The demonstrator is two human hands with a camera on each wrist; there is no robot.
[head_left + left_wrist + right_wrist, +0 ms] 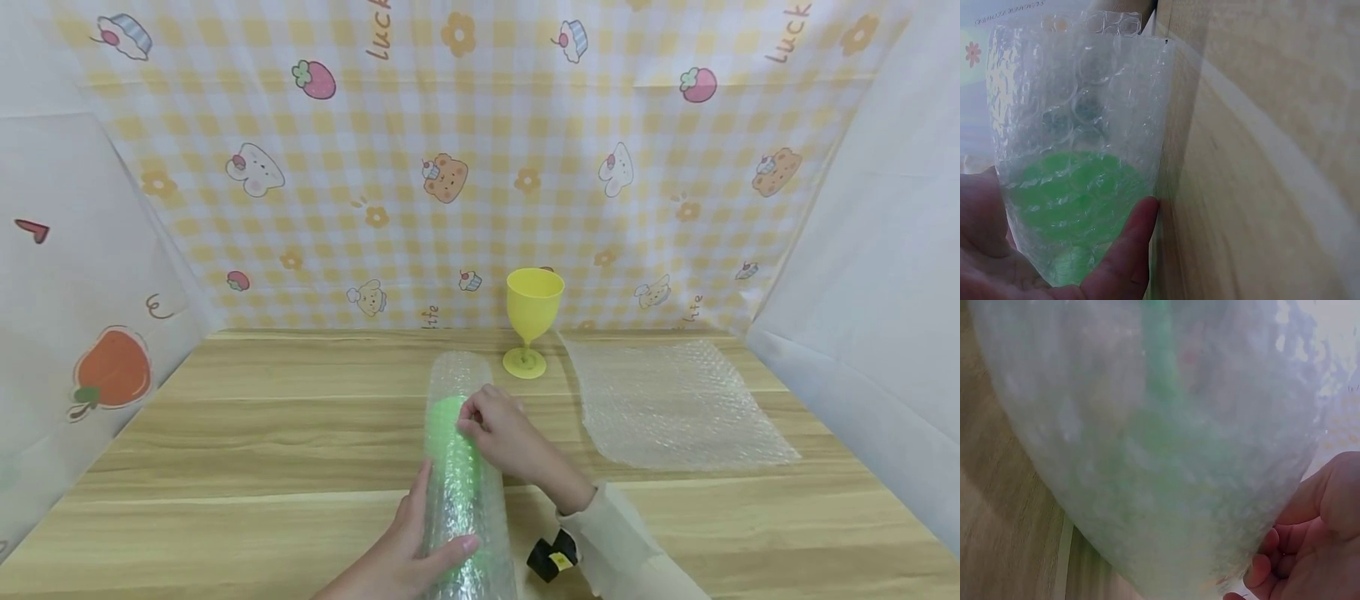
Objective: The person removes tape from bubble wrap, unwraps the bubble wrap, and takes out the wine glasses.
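"Which way does the wrapped bundle lie from the fingers?"

"Right at them. It rests on the table, its long axis running from the person's side outward, between the thumb and fingers of the left hand and on past the fingertips of the right hand."

"And which hand is nearer?"

"Both touch it, so neither. The left spans the near part, thumb over the top, fingers along the left side. The right is farther out, reaching in from the right."

"How are the fingers?"

"The left thumb and fingers are apart, holding the bundle between them. The right ones are curled together, and seem to pinch the edge of the wrap — the exact contact is hard to see."

"Count everything."

"One bundle, with one green stemmed thing showing through it. One yellow goblet, upright, beyond the right fingertips and to their right. One flat bubble-wrap sheet, well to the right of those fingertips."
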